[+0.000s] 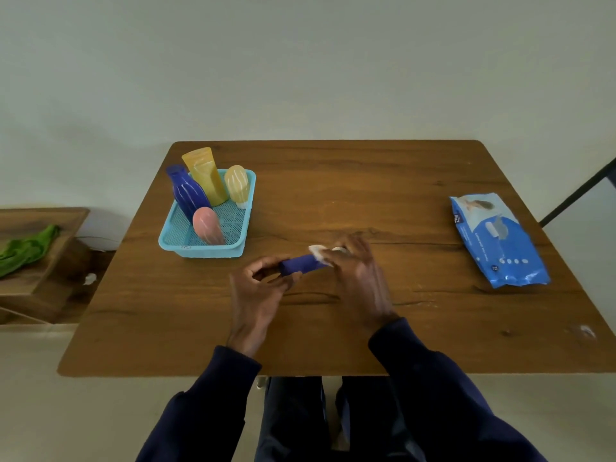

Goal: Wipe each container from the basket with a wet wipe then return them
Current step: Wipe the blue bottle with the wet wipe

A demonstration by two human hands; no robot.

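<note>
Just below the middle of the frame, both hands meet over the wooden table (366,181). The left hand (263,285) has its fingers and thumb curled round the left end of a small dark blue container (300,265), which lies roughly level, its right end tipped slightly up and away. The right hand (360,278) is bent over the container's right end. Its fingers pinch a crumpled white wet wipe (320,253) and press it against the container there. Whether the container touches the tabletop cannot be told, as the hands hide its underside. Dark navy sleeves (433,378) cover both forearms down to the wrists.

Up and to the left of the hands, a light blue mesh basket (200,253) sits on the table near its left edge. Four containers stand or lean inside it. A tall blue bottle (188,191) is at the back left, and a yellow tube (205,175) stands just beside it at the back. A pale yellow bottle (237,185) is in the back right corner. A pink bottle (206,225) leans toward the front.

At the right of the frame, well apart from the hands, a blue pack of wipes (496,238) lies flat on the table. At the far left, off the table, a green cloth (26,248) lies on a low wooden shelf (50,278).
</note>
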